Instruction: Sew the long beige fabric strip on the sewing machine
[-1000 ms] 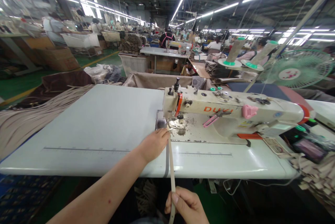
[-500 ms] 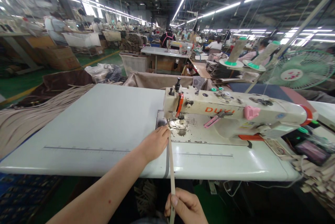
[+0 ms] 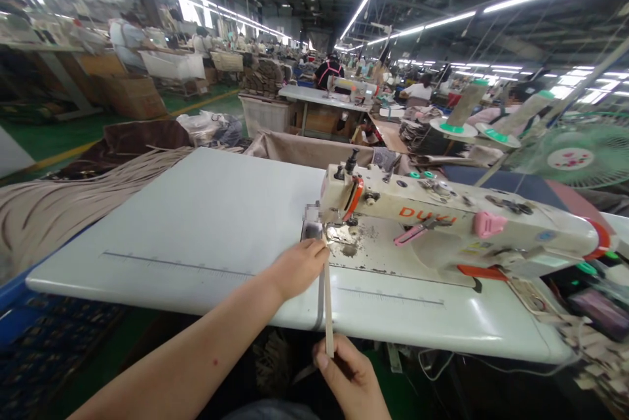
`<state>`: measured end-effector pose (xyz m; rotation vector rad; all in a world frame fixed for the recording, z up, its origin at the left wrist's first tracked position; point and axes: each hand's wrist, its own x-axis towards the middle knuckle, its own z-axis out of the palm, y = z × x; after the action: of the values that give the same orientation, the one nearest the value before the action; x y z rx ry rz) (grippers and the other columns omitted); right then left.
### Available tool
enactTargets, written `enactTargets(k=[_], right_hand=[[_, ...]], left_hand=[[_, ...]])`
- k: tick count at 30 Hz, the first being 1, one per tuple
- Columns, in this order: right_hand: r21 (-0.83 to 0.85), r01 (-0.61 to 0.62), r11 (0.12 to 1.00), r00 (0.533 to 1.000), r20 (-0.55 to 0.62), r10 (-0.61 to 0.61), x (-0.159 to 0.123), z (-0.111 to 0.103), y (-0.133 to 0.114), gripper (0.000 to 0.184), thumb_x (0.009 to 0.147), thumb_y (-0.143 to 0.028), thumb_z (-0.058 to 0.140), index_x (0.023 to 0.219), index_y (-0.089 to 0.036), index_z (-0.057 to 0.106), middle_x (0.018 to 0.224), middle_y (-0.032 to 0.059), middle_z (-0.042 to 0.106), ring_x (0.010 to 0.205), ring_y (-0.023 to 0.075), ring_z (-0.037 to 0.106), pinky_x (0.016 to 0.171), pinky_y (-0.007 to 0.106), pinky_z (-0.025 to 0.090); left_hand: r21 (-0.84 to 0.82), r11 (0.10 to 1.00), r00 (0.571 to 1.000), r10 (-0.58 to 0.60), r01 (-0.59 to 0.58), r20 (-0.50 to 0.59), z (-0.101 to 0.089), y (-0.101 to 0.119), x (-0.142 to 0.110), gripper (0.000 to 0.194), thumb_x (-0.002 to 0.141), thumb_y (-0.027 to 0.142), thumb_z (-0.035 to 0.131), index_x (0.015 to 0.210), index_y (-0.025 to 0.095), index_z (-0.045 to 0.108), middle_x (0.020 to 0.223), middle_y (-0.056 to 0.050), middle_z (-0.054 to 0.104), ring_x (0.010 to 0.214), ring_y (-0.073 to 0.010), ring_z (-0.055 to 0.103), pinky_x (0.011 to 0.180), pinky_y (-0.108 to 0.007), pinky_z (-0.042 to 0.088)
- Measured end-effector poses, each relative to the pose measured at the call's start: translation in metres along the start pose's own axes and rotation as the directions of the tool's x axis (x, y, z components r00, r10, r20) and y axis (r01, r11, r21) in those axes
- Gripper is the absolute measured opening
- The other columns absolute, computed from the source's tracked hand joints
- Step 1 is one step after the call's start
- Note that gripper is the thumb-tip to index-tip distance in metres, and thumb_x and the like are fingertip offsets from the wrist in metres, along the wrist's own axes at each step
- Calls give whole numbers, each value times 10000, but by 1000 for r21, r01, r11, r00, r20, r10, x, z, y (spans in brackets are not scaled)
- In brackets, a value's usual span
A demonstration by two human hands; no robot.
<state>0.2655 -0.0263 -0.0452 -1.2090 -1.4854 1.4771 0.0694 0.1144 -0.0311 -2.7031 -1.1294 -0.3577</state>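
Observation:
A narrow beige strap (image 3: 327,302) runs from the needle area of a white sewing machine (image 3: 457,223) down over the front edge of the white table (image 3: 196,223). My left hand (image 3: 297,267) rests on the table with its fingers pressed on the strap just in front of the presser foot. Below the table edge, my right hand (image 3: 351,381) pinches the strap's lower end and holds it taut.
A heap of beige straps (image 3: 63,204) lies left of the table. More strap pieces (image 3: 597,354) pile up at the right. Thread cones (image 3: 462,109) and a green fan (image 3: 574,158) stand behind the machine. Other workers sit at distant tables.
The strap has fed toward the machine, so less of it hangs below the table edge and its end now sits at my right hand. The camera has shifted to the left.

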Motion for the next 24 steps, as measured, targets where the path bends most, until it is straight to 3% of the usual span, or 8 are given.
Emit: enactTargets(k=[4, 6, 10, 14, 18, 24], right_hand=[[123, -99, 988, 995, -14, 101, 9, 6, -5, 456, 882, -628, 712, 1058, -211, 762, 910, 82, 766, 886, 258, 662, 849, 355, 502], [214, -131, 968, 990, -24, 140, 13, 8, -3, 540, 844, -670, 731, 1110, -200, 746, 863, 89, 786, 818, 248, 681, 801, 351, 528], [275, -165, 947, 979, -69, 191, 16, 8, 0, 492, 816, -640, 782, 997, -183, 766, 747, 76, 778, 703, 212, 676, 708, 312, 534], [312, -206, 927, 967, -80, 242, 9, 9, -5, 414, 827, -576, 807, 892, -167, 780, 724, 78, 776, 731, 207, 684, 727, 292, 521], [344, -233, 909, 957, -82, 277, 0, 12, -9, 438, 766, -586, 855, 823, -159, 772, 673, 70, 761, 670, 190, 650, 651, 268, 483], [265, -216, 940, 967, -73, 243, -10, 12, -15, 383, 856, -541, 795, 894, -163, 741, 703, 42, 743, 691, 170, 640, 681, 264, 477]], left_hand=[[-46, 997, 998, -61, 61, 2, 2, 1, 0, 140, 1007, 141, 518, 1079, 135, 638, 1130, -98, 637, 1154, -265, 605, 1038, -392, 529], [-54, 996, 998, -67, 67, 2, 2, 1, 0, 145, 997, 121, 521, 1081, 133, 638, 1132, -98, 637, 1164, -267, 606, 1039, -392, 528], [-42, 998, 999, -51, 50, -10, -2, 2, -1, 148, 989, 102, 517, 1077, 124, 633, 1127, -100, 639, 1123, -261, 619, 1036, -383, 525], [-38, 997, 998, -66, 66, -18, -4, 2, -1, 141, 997, 111, 510, 1074, 128, 626, 1124, -96, 640, 1085, -253, 628, 1010, -368, 532], [-34, 998, 998, -56, 56, -12, -2, 2, -1, 156, 984, 84, 514, 1082, 126, 627, 1122, -94, 637, 1115, -256, 617, 1028, -370, 520], [-55, 997, 999, -50, 50, -3, -2, 2, -1, 154, 984, 83, 508, 1081, 116, 622, 1116, -104, 634, 1111, -263, 612, 1034, -393, 515]])
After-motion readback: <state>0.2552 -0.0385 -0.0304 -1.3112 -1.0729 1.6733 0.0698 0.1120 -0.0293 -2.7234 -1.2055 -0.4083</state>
